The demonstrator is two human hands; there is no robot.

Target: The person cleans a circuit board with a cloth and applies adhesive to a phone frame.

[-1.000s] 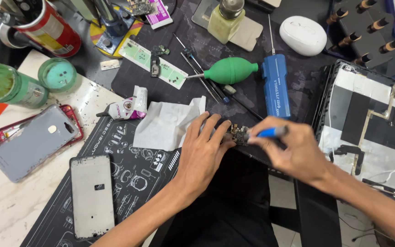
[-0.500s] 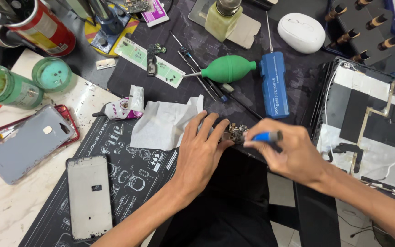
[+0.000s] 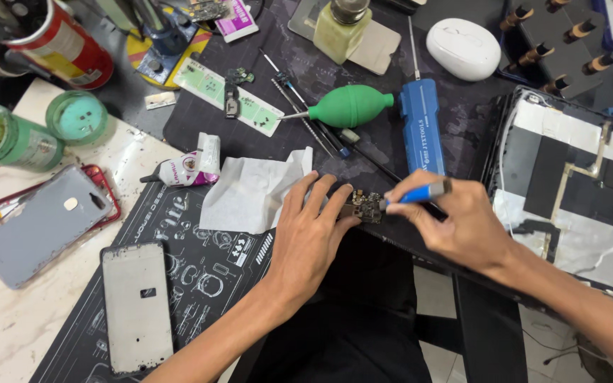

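**Two Hands Working a Small Circuit Board at a Crowded Repair Bench**

A dark work mat (image 3: 200,284) printed with white diagrams is lying over a pale, speckled bench top (image 3: 8,333), and the clutter of phone repair is spreading across both. At the centre of the view, a small circuit board (image 3: 365,206) is sitting on the near edge of the bench, right above the person's dark-clothed lap.

The left hand (image 3: 311,237) is lying flat and mostly open, its fingers spread and their tips pressing on the board's left side, apparently to keep it from sliding. The right hand (image 3: 455,223) is pinching a blue-handled tool (image 3: 420,193) between thumb and forefinger, closed round it in a pen-like grip, with the tip touching the board's right edge. Holding it so low and close is likely giving finer control.

Just at ten o'clock from the board, a crumpled white tissue (image 3: 253,190) is lying beside the left hand's fingers, with a small glue tube (image 3: 186,169) further left. At twelve o'clock, a green rubber blower (image 3: 349,106) and a blue electric screwdriver (image 3: 421,128) are lying within reach. At three o'clock, an opened device back (image 3: 576,177) is showing black and white panels. At eight o'clock a bare phone frame (image 3: 137,305) is resting on the mat, and at nine o'clock a grey phone (image 3: 40,223) is lying face down.
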